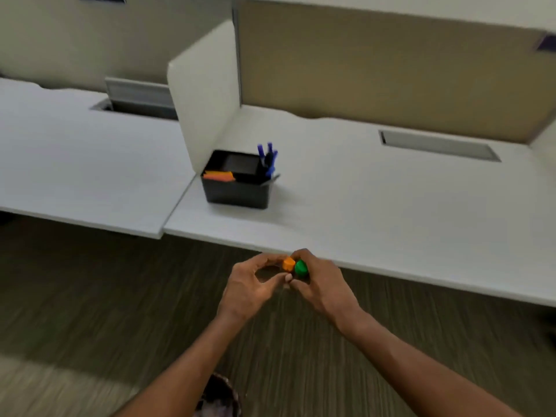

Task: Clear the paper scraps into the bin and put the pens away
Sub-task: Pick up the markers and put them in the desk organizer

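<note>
My two hands meet just in front of the desk's near edge, above the floor. My left hand (251, 282) pinches an orange paper scrap (288, 264) between thumb and fingers. My right hand (320, 281) curls round a green paper scrap (300, 267), touching the orange one. On the desk stands a black organiser box (237, 192). Several blue pens (268, 159) stand upright in its right corner, and orange sticky notes (219, 175) lie in its left compartment. No bin is in view.
A white divider panel (204, 94) rises behind the box, between two white desks (391, 200). A grey cable slot (437, 145) sits at the back right, an open cable hatch (135, 103) on the left desk. Striped carpet (90, 296) lies below.
</note>
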A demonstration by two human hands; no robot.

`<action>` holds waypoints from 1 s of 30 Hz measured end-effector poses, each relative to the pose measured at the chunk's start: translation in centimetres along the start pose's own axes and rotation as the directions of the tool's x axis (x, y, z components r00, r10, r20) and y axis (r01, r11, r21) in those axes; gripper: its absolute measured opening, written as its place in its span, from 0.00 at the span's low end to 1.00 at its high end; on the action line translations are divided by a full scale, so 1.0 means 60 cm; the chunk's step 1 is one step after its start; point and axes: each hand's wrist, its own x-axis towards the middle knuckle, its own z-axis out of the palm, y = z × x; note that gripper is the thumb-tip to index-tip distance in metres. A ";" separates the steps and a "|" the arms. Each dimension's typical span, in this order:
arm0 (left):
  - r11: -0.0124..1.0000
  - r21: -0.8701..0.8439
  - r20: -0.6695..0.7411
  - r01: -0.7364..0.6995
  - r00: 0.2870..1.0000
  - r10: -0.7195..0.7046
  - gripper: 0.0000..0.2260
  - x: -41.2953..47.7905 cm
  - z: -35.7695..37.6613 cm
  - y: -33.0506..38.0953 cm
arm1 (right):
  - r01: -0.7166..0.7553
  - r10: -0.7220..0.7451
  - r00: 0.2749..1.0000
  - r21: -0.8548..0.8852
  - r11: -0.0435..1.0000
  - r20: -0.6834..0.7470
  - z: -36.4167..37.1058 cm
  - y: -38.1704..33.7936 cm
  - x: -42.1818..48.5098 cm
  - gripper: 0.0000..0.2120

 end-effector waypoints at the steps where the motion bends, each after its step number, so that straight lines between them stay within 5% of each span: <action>1: 1.000 0.017 -0.010 -0.009 1.000 0.009 0.20 0.011 -0.017 0.019 | 0.012 -0.012 1.000 0.000 1.000 0.002 -0.017 -0.021 0.012 0.20; 18: 0.997 0.018 -0.306 0.071 0.950 -0.062 0.14 0.200 -0.151 0.234 | 0.286 -0.284 0.958 -0.060 0.956 0.043 -0.230 -0.236 0.209 0.15; 30: 0.989 -0.014 -0.395 0.147 0.908 -0.141 0.16 0.324 -0.237 0.188 | 0.265 -0.263 0.963 -0.026 0.964 0.050 -0.211 -0.288 0.390 0.12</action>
